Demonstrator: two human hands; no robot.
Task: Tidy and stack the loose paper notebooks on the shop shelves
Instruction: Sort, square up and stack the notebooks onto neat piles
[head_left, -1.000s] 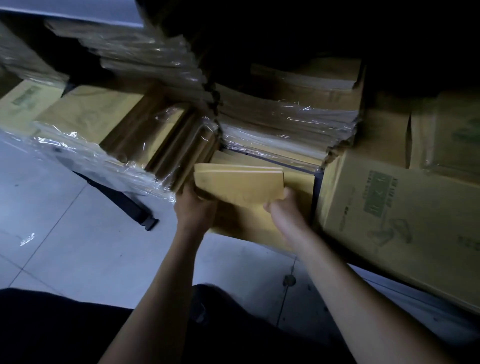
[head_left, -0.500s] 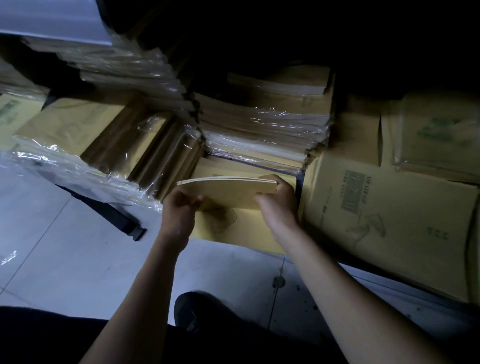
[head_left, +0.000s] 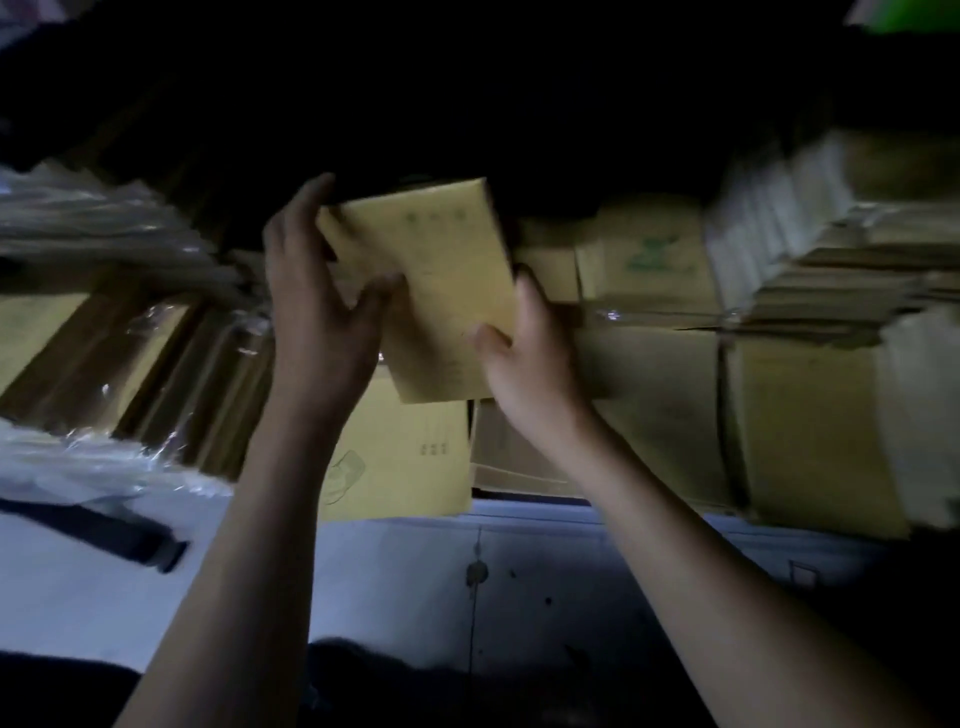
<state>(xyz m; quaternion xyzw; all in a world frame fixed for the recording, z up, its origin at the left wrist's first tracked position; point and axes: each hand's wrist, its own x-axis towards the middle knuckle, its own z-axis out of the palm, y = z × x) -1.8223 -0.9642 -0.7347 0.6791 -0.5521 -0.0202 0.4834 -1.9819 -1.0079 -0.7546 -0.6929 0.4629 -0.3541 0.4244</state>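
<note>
A small stack of yellow-brown paper notebooks (head_left: 441, 291) is held up in front of the dark shelf opening, its cover facing me and tilted. My left hand (head_left: 317, 312) grips its left edge, with the thumb across the cover. My right hand (head_left: 524, 353) grips its lower right corner. Below it another yellow notebook (head_left: 410, 462) lies flat near the shelf's front edge. The view is dim and blurred.
Plastic-wrapped bundles of notebooks (head_left: 130, 364) lean at the left. Brown-paper packs (head_left: 675, 415) fill the right, with a stack of loose notebooks (head_left: 831, 239) above them. The pale tiled floor (head_left: 415, 587) lies below, with a black strap (head_left: 119, 535) on it.
Both hands have lifted the notebooks from low and flat up to the dark shelf opening and turned the cover toward me. The view has swung right.
</note>
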